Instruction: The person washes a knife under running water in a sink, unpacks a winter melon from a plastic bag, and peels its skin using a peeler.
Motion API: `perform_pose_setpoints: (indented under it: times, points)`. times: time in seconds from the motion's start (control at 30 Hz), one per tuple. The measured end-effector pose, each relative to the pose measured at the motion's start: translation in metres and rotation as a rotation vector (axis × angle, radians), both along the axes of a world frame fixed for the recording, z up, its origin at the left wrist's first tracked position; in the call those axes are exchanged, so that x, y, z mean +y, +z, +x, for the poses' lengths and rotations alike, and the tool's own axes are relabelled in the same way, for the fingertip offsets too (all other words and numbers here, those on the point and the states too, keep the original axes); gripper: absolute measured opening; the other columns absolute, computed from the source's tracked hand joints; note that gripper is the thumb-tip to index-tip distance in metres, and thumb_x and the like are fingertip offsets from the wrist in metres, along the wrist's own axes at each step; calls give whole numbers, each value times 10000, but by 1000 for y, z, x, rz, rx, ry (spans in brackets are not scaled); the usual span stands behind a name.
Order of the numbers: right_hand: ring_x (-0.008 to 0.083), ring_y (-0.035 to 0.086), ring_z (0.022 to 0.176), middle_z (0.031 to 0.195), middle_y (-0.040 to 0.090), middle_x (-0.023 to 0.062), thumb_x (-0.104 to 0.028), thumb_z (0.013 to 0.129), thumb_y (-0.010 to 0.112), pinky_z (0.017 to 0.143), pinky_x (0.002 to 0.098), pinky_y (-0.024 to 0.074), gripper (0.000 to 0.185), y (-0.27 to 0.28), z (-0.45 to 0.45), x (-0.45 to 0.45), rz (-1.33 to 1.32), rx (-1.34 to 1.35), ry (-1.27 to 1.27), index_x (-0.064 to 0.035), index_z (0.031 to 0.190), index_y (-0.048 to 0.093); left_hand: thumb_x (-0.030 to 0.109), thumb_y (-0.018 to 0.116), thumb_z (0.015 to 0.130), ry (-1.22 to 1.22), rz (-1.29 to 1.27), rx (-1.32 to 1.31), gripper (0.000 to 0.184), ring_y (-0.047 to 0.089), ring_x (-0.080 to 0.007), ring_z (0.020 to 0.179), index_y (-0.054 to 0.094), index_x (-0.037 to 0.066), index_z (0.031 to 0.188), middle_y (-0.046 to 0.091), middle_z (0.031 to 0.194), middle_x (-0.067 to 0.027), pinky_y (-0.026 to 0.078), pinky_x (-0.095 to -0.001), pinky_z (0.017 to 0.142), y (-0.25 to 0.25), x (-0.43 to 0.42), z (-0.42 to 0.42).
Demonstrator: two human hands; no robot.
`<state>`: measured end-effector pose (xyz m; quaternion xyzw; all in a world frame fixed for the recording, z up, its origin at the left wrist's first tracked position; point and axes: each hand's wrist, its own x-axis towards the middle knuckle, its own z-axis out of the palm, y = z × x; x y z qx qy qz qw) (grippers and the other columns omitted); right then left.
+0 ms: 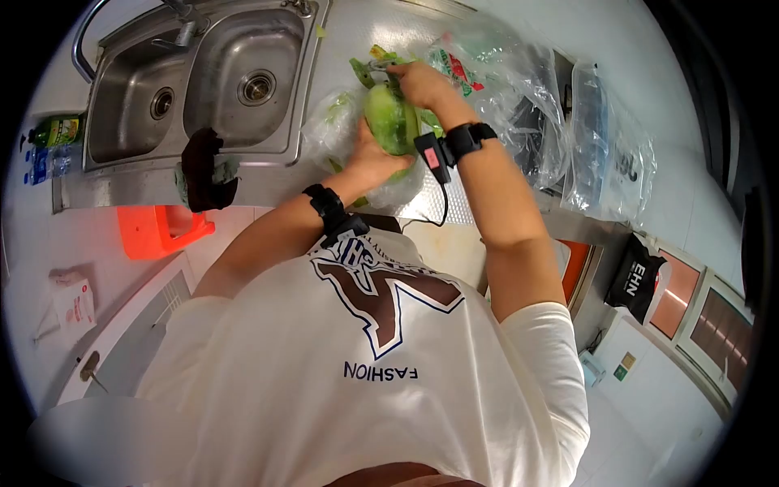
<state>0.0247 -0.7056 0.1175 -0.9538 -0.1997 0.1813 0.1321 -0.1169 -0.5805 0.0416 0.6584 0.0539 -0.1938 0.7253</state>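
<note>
A pale green, partly peeled gourd [388,118] is held over the metal counter. My left hand [376,160] is closed around its near end. My right hand [423,84] is at the gourd's far end, fingers closed on a peeler [381,64], whose metal head shows only in part. Beside the peeler hangs a strip of green peel [361,73]. Beneath and around the gourd lies a clear plastic bag [329,122] with bits of peel.
A double steel sink [304,81] with a faucet [185,32] is to the left. A dark cloth [203,166] hangs over its front edge. Clear plastic packaging [519,97] covers the counter on the right. An orange container [154,231] is below the sink.
</note>
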Motion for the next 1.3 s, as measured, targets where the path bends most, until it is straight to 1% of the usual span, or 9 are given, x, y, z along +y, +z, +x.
perform_pose_setpoints:
  times: [0.17,0.23,0.4,0.47,0.6,0.7,0.83,1.03,1.3]
  points:
    - [381,632,1033,1128,654,217,-128,880,461,909,427,493,432,-20,4,-35,41,32,-105,-157,1277,629,81,827,677,-21,15,14,1157,405,-251,1308,1,15,1484,380,1400,-155,376,-360,1076,23,11,2]
    - [377,630,1047,1140,649,218,-138,892,459,917,424,489,427,-22,-9,-53,315,-87,-373,-162,1286,622,70,818,685,-38,-87,23,1151,394,-246,1316,-6,19,1487,372,1405,-150,378,-363,1076,26,14,3]
    - [374,620,1074,1183,629,228,-158,918,483,925,410,483,398,-10,-57,-83,462,-149,-292,-125,1295,606,37,794,723,-13,-113,126,1047,431,-242,1284,47,-21,1455,419,1352,-153,390,-366,1059,34,16,2]
    - [188,614,1021,1188,663,133,-112,958,489,917,288,450,406,27,-91,-68,408,15,-485,-49,1355,548,32,787,730,-28,-88,145,1035,433,-241,1284,51,-17,1456,424,1350,-150,391,-363,1060,31,18,4]
    - [288,581,1212,1300,598,200,-126,988,479,999,331,438,390,17,-126,-68,702,65,-868,-88,1372,529,58,816,709,-62,-68,239,1122,419,-251,1306,-3,-12,1474,397,1385,-164,381,-356,1073,28,21,10]
    - [286,572,1227,1307,590,204,-130,989,495,1016,317,427,398,24,-151,-56,578,51,-586,-88,1384,515,63,824,702,-51,-101,290,1097,449,-251,1279,37,-10,1464,409,1380,-166,398,-355,1061,39,22,12]
    - [292,578,1219,1341,567,197,-126,989,505,1007,307,435,402,23,-175,-42,671,15,-640,-124,1391,514,60,833,703,-57,-136,308,1053,481,-237,1245,89,-11,1445,445,1352,-158,425,-351,1035,46,23,16]
    - [281,683,754,901,663,248,-120,985,508,738,365,516,418,5,-192,-37,573,47,-623,-221,1390,526,52,844,710,-18,-102,361,953,512,-205,1200,195,2,1407,510,1285,-127,458,-326,990,72,22,17]
    - [383,653,818,931,657,242,-56,921,543,749,421,516,481,4,-188,-26,462,-61,-558,-188,1384,531,26,823,714,-4,-146,281,923,536,-201,1170,207,8,1401,517,1273,-120,466,-319,972,47,19,16]
